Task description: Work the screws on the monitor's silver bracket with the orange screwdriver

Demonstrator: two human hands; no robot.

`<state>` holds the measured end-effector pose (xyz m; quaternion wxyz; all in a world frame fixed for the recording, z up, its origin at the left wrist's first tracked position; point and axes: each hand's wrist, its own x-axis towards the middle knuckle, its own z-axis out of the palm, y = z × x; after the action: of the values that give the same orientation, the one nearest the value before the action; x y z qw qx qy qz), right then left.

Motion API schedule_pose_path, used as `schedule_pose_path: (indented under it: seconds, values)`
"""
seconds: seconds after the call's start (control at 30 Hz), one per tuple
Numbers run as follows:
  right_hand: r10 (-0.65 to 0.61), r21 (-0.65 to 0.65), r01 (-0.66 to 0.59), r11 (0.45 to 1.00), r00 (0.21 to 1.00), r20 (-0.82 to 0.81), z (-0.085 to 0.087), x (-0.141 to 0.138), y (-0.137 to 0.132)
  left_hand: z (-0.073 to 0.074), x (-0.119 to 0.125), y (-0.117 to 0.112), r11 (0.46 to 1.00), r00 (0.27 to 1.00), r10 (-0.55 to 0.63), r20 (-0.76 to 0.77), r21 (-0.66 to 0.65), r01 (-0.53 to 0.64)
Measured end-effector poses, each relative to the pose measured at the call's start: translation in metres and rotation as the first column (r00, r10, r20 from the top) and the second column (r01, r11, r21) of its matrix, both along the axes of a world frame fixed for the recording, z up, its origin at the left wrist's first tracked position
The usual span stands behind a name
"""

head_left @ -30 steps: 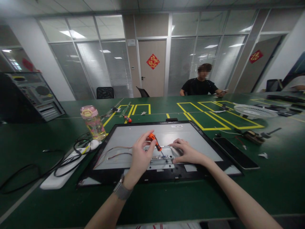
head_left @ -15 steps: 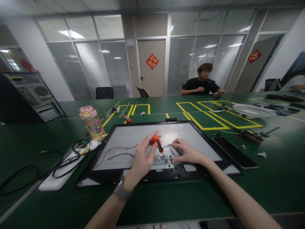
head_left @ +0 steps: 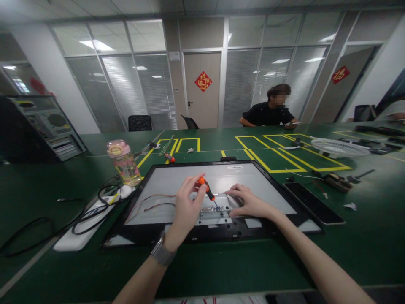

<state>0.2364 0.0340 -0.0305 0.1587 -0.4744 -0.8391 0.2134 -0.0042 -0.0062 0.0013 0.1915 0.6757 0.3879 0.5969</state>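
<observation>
A flat display panel [head_left: 259,185] with a black frame lies on the table, its pale metal back facing up. Near its front edge is a metal bracket [head_left: 226,202] carrying a small circuit board [head_left: 218,208]. My left hand [head_left: 187,202] is closed round the handle of an orange and black screwdriver [head_left: 207,189]. The screwdriver leans with its tip down at the board; exact contact cannot be made out. At the bracket's right end, my right hand [head_left: 248,202] grips it between thumb and fingers. Thin wires [head_left: 155,205] run across the panel left of my left hand.
Left of the panel are a pink-lidded bottle [head_left: 122,162] and a white power strip [head_left: 79,228] with black cables. A phone [head_left: 313,202] lies to the right. Another screwdriver [head_left: 170,157] and a white fan grille [head_left: 338,147] are farther back. A person [head_left: 268,112] sits across the table.
The screwdriver in my left hand has shifted slightly left, its tip now farther left along the board. My right hand stays on the bracket. The person opposite has turned and leaned a little.
</observation>
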Motion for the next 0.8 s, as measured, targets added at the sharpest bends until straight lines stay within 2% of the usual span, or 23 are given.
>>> schedule_pose_path:
  seconds: [0.1, 0.2, 0.3, 0.4, 0.57, 0.67, 0.8]
  values:
    - [0.000, 0.004, 0.000, 1.000, 1.000, -0.003, -0.0005, 0.0000, 0.0001, 0.0003, 0.0008, -0.0010, 0.999, 0.999, -0.031, -0.012, -0.011, 0.031]
    - [0.002, 0.001, -0.002, 1.000, 1.000, -0.004, -0.0005, -0.0001, -0.0003, -0.0015, 0.0016, 0.0012, 0.999, 0.999, 0.043, -0.024, -0.009, -0.043]
    - [0.002, -0.008, -0.002, 1.000, 1.000, -0.002, 0.0000, -0.0001, -0.0005, -0.0042, 0.0019, 0.0054, 0.992, 0.993, 0.110, 0.042, -0.066, -0.108]
    - [0.000, -0.010, 0.000, 1.000, 1.000, -0.002, 0.0002, 0.0000, -0.0001, -0.0044, 0.0016, 0.0070, 0.988, 0.988, 0.110, 0.108, -0.120, -0.097]
    - [0.001, -0.011, -0.001, 1.000, 1.000, -0.006, 0.0004, -0.0002, 0.0004, 0.0000, -0.0002, 0.0017, 0.997, 0.999, 0.039, 0.000, -0.062, -0.039]
    - [-0.001, -0.006, 0.001, 1.000, 1.000, -0.002, 0.0002, -0.0003, 0.0001, 0.0009, -0.0007, -0.0004, 0.998, 1.000, -0.020, -0.011, -0.066, 0.019]
    - [0.001, 0.005, -0.001, 1.000, 1.000, 0.000, 0.0001, -0.0004, -0.0001, 0.0001, 0.0008, 0.0010, 0.998, 0.995, 0.050, -0.081, -0.041, -0.053]
